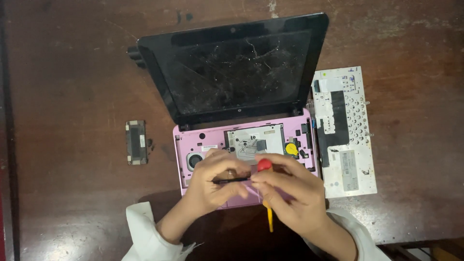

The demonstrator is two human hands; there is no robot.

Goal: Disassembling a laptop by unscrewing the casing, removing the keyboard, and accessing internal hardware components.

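Two hands over opened pink laptop base [203, 140] on dark wooden surface [72, 72]. Left hand [212, 181] pinches slim black rod [232, 180], long axis left-right, tip toward right hand [290, 191]. Right grip closed round red-capped yellow screwdriver [264, 166], shaft pointing toward person. Removed white keyboard panel [344, 130] lies right.

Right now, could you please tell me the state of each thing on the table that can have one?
Pink laptop: lid open, keyboard removed, internals exposed.
Laptop screen: dark, dusty and scratched.
Keyboard panel: detached, lying underside up right of the laptop.
Small dark cover plate: detached, lying left of the laptop.
Left hand: holding a thin black part.
Right hand: gripping a red-capped yellow screwdriver.
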